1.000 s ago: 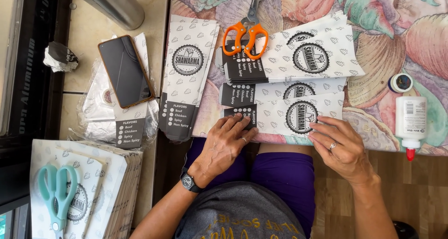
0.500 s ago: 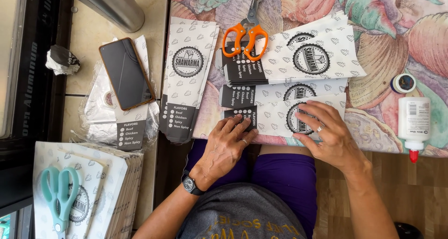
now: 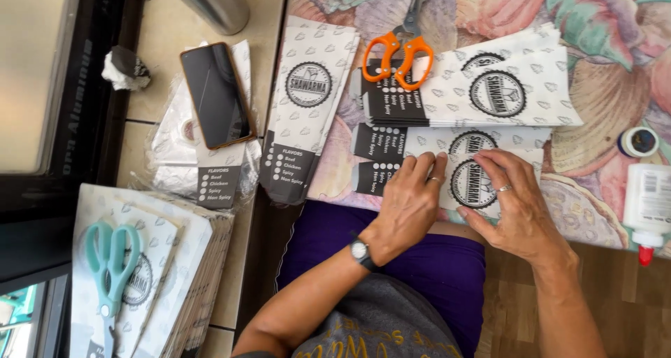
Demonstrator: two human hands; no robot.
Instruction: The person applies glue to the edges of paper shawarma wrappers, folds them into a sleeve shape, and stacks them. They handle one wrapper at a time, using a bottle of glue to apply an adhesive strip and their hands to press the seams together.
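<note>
A flat white paper wrapper [image 3: 458, 177] with a round black emblem and a black end panel lies at the near edge of the flowered cloth [image 3: 608, 64]. My left hand [image 3: 409, 201] presses flat on its left part, fingers together. My right hand [image 3: 514, 204] rests on its right part, fingertips beside the emblem. A second wrapper [image 3: 419, 140] lies just beyond it. Further back sits a stack of the same wrappers [image 3: 503, 85] with orange-handled scissors [image 3: 400, 49] on top.
Another wrapper pile [image 3: 307, 106] lies left of the cloth. A phone [image 3: 215, 94] rests on plastic-bagged wrappers. Teal scissors [image 3: 112, 263] lie on a paper stack at lower left. A glue bottle [image 3: 646, 204] and a small round cap [image 3: 637, 141] sit at right. A metal cylinder [image 3: 210, 1] stands at the back.
My right hand has slid left from the table's near edge onto the wrapper, next to the emblem. My left hand has shifted slightly right along the wrapper.
</note>
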